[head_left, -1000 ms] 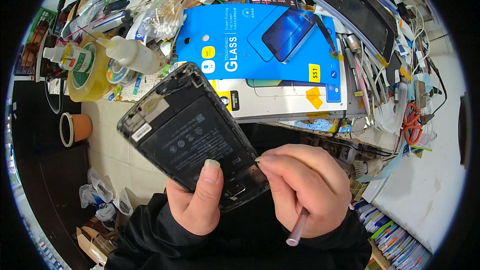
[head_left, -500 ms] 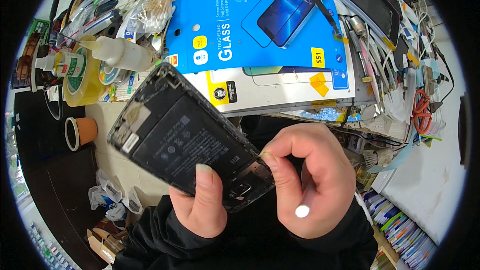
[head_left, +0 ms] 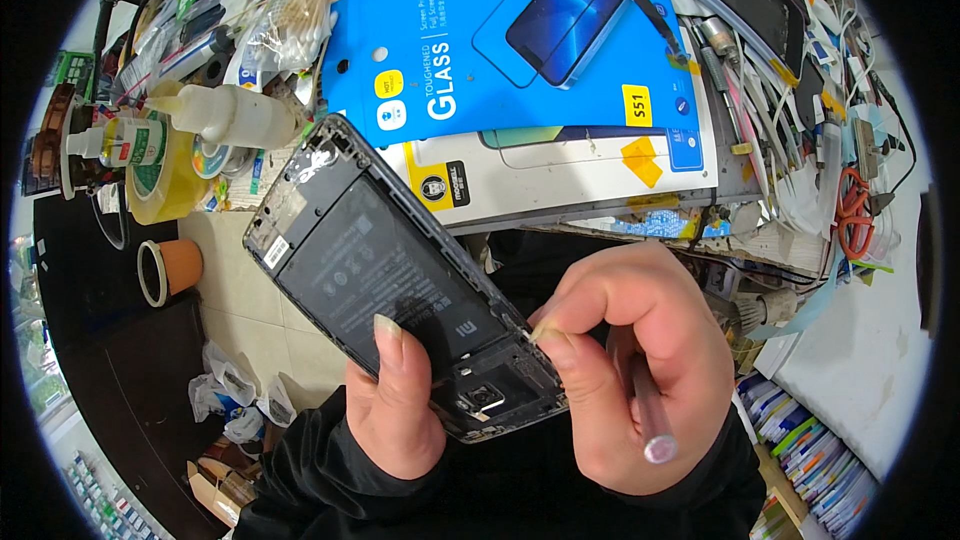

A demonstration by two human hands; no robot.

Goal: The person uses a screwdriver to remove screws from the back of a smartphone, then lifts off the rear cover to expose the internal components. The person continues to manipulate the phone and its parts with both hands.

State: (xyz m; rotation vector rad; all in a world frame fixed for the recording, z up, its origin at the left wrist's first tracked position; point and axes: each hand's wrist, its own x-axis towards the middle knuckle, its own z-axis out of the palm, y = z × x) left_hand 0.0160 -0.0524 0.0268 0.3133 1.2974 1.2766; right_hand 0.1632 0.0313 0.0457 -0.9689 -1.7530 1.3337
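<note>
The left hand [head_left: 395, 408] grips the opened phone [head_left: 400, 275]; the right hand [head_left: 650, 360], cradling a rod [head_left: 646, 408], pinches at the phone's edge, best done lightly.

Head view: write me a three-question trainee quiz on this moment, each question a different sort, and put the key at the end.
1. Multiple choice: what does the left hand hold?
a) a white bottle
b) an opened phone
c) a roll of tape

2. True or false: the right hand is empty.

3. Fill in: the orange pot shows toward the ____ side of the picture.

Key: 1) b. 2) False; it holds a rod-like tool. 3) left.
</note>
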